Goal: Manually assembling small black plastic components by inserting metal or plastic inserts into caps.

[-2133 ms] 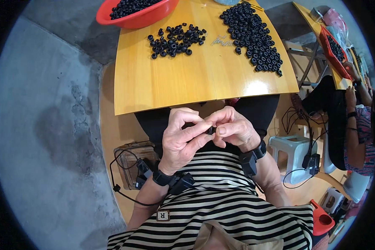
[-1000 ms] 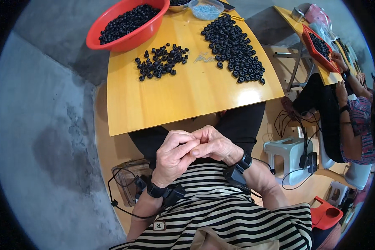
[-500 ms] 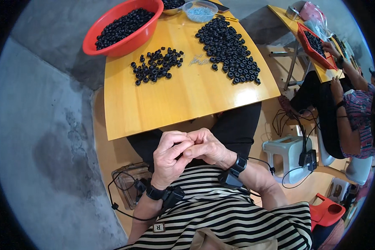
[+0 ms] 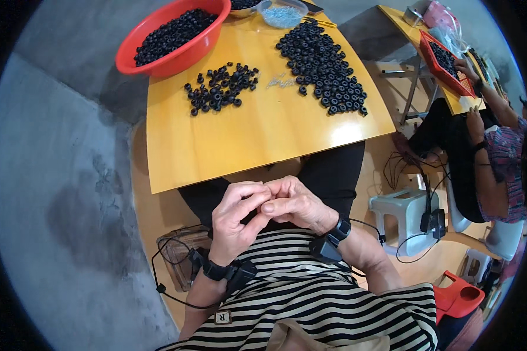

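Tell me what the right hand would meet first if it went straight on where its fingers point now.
Most likely the left hand: the right hand points across at it, and the two seem to touch at the fingertips. Anything pinched between them is hidden and could come first.

Workshop: 2 yellow worktables point(image 4: 228, 140), red basin point(image 4: 163, 70) of black parts point(image 4: 175, 38), co-worker point(image 4: 500, 169) at red tray point(image 4: 464, 89), grey wall point(image 4: 58, 146).

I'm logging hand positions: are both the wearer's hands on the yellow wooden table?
No, the left hand and right hand meet at the fingers in front of the striped shirt, short of the wooden table's edge.
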{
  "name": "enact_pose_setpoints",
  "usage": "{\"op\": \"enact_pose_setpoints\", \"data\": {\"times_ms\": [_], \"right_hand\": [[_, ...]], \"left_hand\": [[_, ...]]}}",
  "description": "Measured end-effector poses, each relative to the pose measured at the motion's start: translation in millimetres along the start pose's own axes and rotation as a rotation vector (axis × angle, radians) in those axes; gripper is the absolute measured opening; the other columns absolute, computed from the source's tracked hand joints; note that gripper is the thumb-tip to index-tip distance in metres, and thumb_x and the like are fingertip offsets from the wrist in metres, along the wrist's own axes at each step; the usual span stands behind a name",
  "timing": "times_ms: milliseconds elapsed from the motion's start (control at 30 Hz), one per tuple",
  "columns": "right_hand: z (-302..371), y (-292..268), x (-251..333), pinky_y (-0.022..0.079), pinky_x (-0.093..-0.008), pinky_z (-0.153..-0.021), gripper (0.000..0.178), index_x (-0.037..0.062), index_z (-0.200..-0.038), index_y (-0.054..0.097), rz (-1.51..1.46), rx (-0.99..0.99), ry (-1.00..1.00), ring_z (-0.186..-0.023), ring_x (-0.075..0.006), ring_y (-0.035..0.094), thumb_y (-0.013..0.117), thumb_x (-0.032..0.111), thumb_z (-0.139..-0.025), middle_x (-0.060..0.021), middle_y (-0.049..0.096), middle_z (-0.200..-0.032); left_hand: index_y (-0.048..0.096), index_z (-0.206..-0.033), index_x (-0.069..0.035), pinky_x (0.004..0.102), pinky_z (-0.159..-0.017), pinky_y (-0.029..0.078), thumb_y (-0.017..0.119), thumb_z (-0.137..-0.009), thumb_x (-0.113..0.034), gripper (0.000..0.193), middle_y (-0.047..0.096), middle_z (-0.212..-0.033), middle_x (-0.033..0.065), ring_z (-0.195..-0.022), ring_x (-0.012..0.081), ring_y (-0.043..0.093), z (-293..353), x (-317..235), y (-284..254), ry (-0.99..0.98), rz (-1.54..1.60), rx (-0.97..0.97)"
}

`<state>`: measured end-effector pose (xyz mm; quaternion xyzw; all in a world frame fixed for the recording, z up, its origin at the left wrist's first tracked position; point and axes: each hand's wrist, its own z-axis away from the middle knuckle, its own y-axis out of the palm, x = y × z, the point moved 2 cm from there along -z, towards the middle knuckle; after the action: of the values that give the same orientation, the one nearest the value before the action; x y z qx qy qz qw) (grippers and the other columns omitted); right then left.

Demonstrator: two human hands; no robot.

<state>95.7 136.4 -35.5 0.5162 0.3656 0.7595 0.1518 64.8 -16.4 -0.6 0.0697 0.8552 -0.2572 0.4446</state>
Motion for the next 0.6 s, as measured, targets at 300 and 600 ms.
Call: {"op": "enact_pose_setpoints", "data": {"times_ms": [300,600], "right_hand": [[6,5,8,0.037,-0.0168,-0.042,0.019,0.0040,-0.083,0.063,0.231,-0.234,-0.098,-0.050,-0.0013,0.047,0.078,0.015,-0.086,0.0043,0.056,-0.063],[13,10,11,0.043,-0.0189,-0.054,0.018,0.0027,-0.080,0.064,0.639,-0.403,-0.367,-0.063,-0.0007,0.052,0.079,0.011,-0.084,0.0053,0.061,-0.068]], "left_hand": [[0.073,-0.104,-0.002,0.0322,-0.080,0.055,0.078,-0.075,-0.002,0.029,0.068,-0.102,0.0102,-0.096,0.0246,0.067,5,10,0,-0.026,0.032,-0.068],[0.071,-0.106,0.001,0.0281,-0.070,0.054,0.078,-0.073,0.007,0.034,0.070,-0.089,0.0111,-0.079,0.0200,0.066,9,11,-1,-0.111,-0.037,-0.046]]}}
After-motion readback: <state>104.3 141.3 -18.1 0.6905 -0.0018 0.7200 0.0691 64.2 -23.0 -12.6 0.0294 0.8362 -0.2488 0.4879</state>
